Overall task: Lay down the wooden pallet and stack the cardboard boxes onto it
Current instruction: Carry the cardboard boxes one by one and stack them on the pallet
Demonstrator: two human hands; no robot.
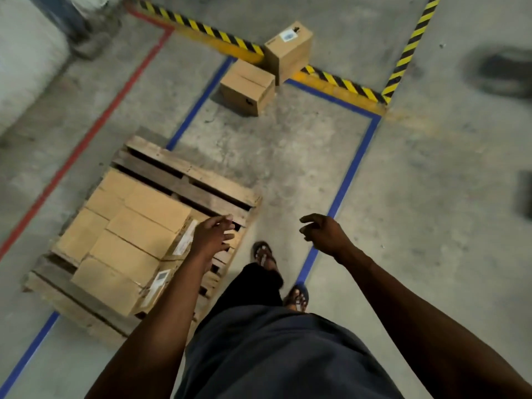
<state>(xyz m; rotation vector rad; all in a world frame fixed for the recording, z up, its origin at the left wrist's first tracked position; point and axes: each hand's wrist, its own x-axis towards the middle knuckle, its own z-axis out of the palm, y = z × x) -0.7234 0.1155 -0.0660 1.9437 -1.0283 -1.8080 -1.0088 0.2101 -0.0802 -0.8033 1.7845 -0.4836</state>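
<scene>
On the concrete floor [288, 168], left of where the person's standing, the wooden pallet [198, 182] is lying flat, sitting across the blue tape line [349, 171] that marks out a rectangle. There's already a batch of stacked boxes [129, 234] packed tight together on the near part of it, and the far slats are bare. Two more cardboard boxes are off the pallet at the far end of the taped area: a low box [247, 87] on the floor, and a taller box [289, 50] touching it, sitting right over the yellow-and-black hazard stripe [224, 36]. Both hands are holding nothing. The left hand [213, 234] hangs over the pallet's right edge beside the stack, fingers loosely spread, and the right hand [322, 230] is out over bare floor, fingers loosely curled. Sandalled feet are pointing toward the far boxes.
</scene>
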